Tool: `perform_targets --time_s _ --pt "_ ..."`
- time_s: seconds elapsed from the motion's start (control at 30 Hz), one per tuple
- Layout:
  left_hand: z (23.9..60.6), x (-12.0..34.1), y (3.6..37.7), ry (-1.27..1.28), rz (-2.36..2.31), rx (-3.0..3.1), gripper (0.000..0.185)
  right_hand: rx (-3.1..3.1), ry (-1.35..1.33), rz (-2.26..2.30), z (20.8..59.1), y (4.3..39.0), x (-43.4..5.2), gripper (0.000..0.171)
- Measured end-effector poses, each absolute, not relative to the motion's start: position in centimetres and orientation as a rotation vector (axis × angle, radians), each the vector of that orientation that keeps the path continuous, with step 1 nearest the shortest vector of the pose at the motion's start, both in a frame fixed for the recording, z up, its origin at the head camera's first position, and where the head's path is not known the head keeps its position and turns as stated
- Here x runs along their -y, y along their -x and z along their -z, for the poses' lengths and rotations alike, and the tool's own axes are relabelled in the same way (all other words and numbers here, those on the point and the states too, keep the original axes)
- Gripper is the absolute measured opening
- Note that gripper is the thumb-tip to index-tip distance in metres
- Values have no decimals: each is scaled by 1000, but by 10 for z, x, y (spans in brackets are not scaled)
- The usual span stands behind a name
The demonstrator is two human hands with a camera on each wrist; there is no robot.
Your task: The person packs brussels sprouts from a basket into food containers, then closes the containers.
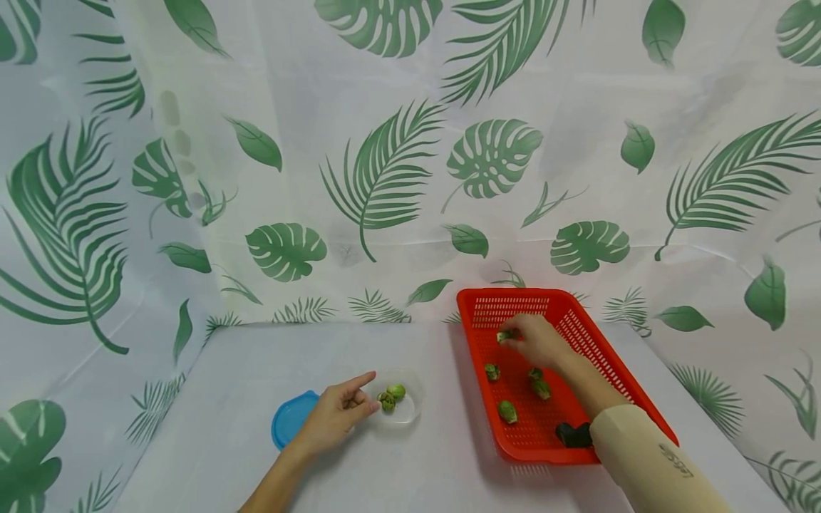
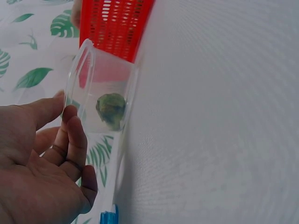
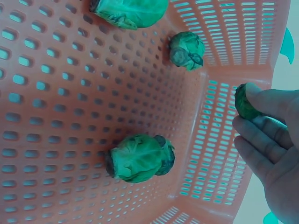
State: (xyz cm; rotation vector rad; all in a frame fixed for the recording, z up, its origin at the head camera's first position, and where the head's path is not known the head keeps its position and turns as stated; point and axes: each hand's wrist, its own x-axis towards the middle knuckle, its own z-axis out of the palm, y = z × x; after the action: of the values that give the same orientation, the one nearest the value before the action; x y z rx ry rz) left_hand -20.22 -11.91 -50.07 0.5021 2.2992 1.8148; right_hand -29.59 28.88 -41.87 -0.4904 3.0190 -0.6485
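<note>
My right hand pinches a Brussels sprout between thumb and fingertips, above the far end of a red perforated basket. Several more sprouts lie on the basket floor, among them a sprout near its left side and a sprout close to the wall. At the left side of a small clear plastic container, my left hand hovers with loosely bent fingers, its fingertips at the rim. Whether they touch the rim, I cannot tell. Two sprouts sit inside the container.
A blue lid lies on the white table, partly behind the left hand. Leaf-printed sheeting rises behind and beside the table. A small black object shows by the right sleeve, over the basket's near end.
</note>
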Motion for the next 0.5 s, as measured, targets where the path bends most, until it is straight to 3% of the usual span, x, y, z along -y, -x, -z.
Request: perform_targets --time_s 0.5 --pt "501 119 202 -491 -1826 -2287 65 -3040 511 728 410 292 -283 31"
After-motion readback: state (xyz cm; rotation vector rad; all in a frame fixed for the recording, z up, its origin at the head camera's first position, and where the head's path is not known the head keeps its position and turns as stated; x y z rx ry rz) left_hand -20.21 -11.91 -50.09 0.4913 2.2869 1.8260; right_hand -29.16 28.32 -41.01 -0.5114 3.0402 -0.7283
